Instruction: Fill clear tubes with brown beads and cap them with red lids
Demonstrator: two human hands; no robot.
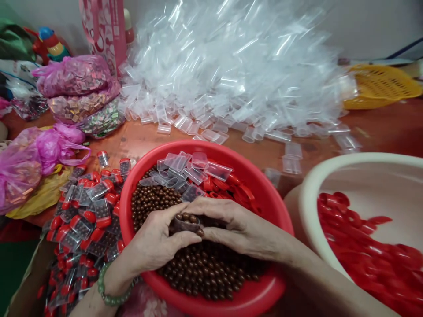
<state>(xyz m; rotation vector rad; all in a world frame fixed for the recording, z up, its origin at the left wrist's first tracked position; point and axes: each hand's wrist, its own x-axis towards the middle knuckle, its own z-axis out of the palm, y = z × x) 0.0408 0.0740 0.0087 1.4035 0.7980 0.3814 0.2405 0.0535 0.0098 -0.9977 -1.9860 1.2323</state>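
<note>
Over a red basin, my left hand is closed around a short clear plastic tube, its open end up and filled with brown balls. My right hand curls around the tube from the other side, fingertips at its rim and thumb beside a single ball. Loose brown balls lie in the basin beneath both hands. Toward its back are empty clear tubes and red plastic caps. A green bead bracelet circles my left wrist.
Filled tubes with red ends are heaped at left, near pink plastic bags. A large pile of clear tubes covers the back of the table. At right stand a white tub of red parts and a yellow basket.
</note>
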